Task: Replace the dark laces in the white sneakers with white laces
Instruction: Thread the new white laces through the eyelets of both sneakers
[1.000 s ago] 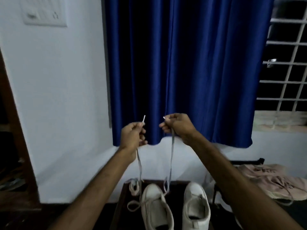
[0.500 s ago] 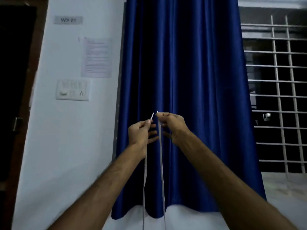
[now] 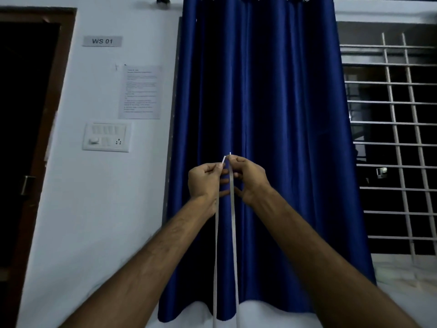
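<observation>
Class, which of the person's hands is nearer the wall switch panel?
Left. The left hand, pinching one end of the white lace, is right of and below the switch panel; the right hand, pinching the other end, is farther right.

Looks out from the person's head, wide-angled, facing forward and roughly level at the wall and blue curtain. Catches both forearms rising from the bottom edge, with left hand and right hand near, centre frame. Takes in door frame far left, window grille far right.
</observation>
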The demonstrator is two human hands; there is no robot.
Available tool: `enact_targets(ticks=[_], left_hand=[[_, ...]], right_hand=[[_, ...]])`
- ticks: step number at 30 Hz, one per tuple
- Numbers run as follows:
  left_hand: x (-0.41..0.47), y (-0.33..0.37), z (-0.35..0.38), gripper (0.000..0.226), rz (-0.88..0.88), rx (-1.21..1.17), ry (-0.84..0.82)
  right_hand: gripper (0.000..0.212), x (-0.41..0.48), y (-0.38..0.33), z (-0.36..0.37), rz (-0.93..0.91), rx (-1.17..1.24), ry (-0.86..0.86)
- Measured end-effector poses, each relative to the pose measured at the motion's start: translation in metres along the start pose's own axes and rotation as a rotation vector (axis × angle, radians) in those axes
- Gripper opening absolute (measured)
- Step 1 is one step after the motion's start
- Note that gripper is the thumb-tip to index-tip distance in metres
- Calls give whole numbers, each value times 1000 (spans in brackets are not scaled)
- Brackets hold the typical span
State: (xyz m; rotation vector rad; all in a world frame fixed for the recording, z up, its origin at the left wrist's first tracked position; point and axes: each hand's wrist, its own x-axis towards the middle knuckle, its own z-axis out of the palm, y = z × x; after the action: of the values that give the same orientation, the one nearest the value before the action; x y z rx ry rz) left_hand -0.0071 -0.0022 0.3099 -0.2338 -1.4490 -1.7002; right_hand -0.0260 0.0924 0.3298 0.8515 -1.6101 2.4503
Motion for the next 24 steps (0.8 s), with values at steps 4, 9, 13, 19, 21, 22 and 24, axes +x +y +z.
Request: enact_targets(ticks=[4,9,13,19,21,22,24], left_hand=[[-1,5,2,17,0,31,19],[-2,11,6,16,-15,-2,34],[-2,11,4,16,-6,23,26],[-4,15,3,13,25,42,17],[-4,16,3,13,39,60,17],[-5,17,2,13,42,64,10],[-7,18,-1,11,38,47,-13]], right_hand=[[16,-1,-3,-2,-15,-77,4],[14,-2,-6,-5,-31,-134,-2],[13,-2,-8,-7,-37,-148,3],[11,1,-10,-11,-36,-162,-3],[13,1,-11,-12,-30,-175,2],[14,1,-12,-12,-26,-182,-2],[13,-3,-13,-12,-19,-194,-20]])
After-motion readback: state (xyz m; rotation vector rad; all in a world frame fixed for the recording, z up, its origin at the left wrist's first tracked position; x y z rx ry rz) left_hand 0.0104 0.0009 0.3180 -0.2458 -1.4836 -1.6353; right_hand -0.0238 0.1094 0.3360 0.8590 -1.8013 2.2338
